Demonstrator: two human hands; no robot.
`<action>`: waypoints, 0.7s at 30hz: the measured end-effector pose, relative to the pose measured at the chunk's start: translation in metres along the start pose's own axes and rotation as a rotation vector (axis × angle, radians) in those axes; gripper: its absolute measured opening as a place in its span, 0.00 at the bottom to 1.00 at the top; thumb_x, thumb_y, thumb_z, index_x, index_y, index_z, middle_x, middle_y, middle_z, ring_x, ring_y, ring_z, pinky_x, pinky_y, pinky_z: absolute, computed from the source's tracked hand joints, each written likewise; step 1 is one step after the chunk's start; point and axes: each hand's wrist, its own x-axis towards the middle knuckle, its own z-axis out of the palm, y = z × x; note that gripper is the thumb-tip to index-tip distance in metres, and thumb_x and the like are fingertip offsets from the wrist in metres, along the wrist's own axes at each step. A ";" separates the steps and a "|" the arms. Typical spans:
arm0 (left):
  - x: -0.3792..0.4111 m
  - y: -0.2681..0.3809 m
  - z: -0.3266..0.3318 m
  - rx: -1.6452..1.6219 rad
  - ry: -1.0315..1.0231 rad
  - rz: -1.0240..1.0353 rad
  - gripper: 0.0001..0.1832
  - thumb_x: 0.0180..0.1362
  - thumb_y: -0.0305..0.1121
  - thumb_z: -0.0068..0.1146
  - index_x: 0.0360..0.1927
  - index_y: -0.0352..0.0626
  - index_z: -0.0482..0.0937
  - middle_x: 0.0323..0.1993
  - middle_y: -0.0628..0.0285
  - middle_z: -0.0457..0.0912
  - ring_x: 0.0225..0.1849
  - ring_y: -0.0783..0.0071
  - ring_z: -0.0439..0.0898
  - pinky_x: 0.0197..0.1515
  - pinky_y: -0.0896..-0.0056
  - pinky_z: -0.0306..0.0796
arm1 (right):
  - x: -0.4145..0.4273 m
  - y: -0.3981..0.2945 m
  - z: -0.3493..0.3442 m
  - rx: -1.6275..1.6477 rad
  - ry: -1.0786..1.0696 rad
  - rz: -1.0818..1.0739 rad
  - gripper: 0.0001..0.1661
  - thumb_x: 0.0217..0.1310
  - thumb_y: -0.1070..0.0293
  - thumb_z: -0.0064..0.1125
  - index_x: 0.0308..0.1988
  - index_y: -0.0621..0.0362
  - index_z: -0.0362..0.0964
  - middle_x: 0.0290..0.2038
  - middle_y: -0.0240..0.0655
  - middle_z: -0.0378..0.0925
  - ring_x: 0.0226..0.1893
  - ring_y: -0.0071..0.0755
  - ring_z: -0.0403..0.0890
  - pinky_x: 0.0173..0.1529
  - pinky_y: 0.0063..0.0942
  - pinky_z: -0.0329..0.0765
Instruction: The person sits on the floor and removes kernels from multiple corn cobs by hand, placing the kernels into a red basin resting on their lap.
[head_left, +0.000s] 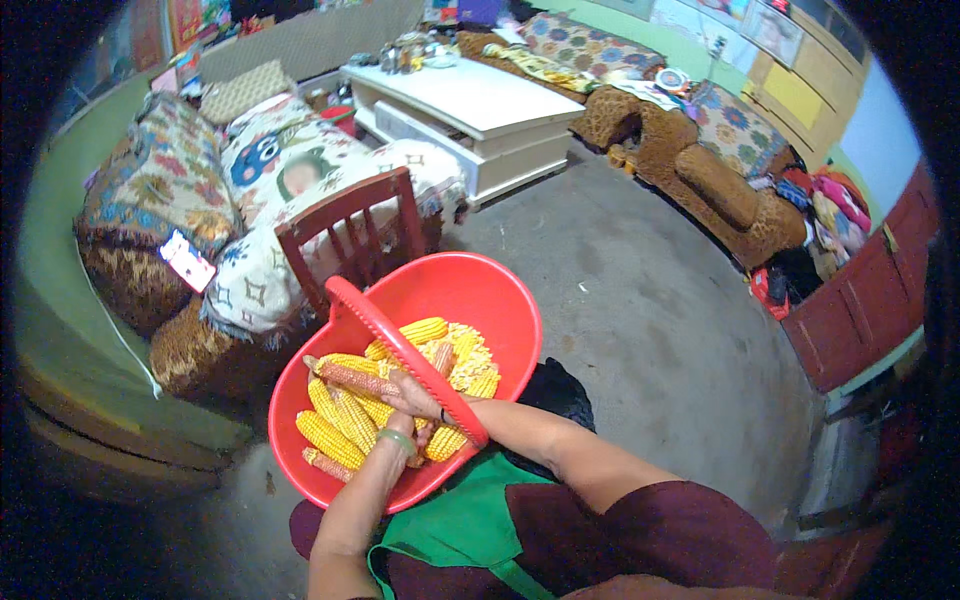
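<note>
A red plastic basket (480, 289) with an arched handle (405, 349) is in front of me. Inside lie several yellow corn cobs (330, 439), loose kernels (474, 358) and a bare reddish cob (444, 358). My right hand (414, 397) reaches under the handle and grips the near end of a partly shelled corn cob (352, 376). That cob has a bare reddish strip with yellow kernels along its upper side. My left hand (403, 424), with a pale green bangle at the wrist, is low among the cobs, touching the right hand. Its fingers are mostly hidden.
A dark red wooden chair (352, 232) stands just beyond the basket. Behind it is a sofa with a patterned cover (262, 262) and a phone (187, 261) at its edge. Farther off are a white table (480, 97) and a brown sofa (675, 157). A black bag (559, 390) is beside the basket.
</note>
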 end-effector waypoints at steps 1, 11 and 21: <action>-0.002 -0.003 -0.001 0.001 0.008 0.001 0.17 0.57 0.56 0.40 0.37 0.57 0.69 0.24 0.70 0.75 0.20 0.78 0.71 0.12 0.85 0.58 | -0.001 -0.002 0.001 0.013 -0.010 0.005 0.18 0.51 0.56 0.56 0.28 0.61 0.66 0.21 0.53 0.71 0.23 0.57 0.74 0.26 0.44 0.70; -0.025 -0.033 -0.022 -0.013 0.057 0.012 0.18 0.57 0.56 0.40 0.36 0.56 0.69 0.22 0.68 0.74 0.17 0.77 0.69 0.10 0.83 0.57 | -0.043 -0.016 0.006 0.087 0.006 -0.004 0.18 0.51 0.55 0.56 0.30 0.61 0.67 0.22 0.52 0.72 0.24 0.57 0.75 0.28 0.43 0.71; -0.044 -0.095 -0.057 -0.089 0.101 -0.083 0.19 0.56 0.57 0.41 0.35 0.54 0.69 0.20 0.67 0.73 0.14 0.77 0.68 0.09 0.81 0.57 | -0.102 -0.035 0.043 -0.121 0.150 -0.253 0.18 0.51 0.55 0.55 0.31 0.60 0.67 0.23 0.52 0.72 0.26 0.56 0.75 0.29 0.43 0.71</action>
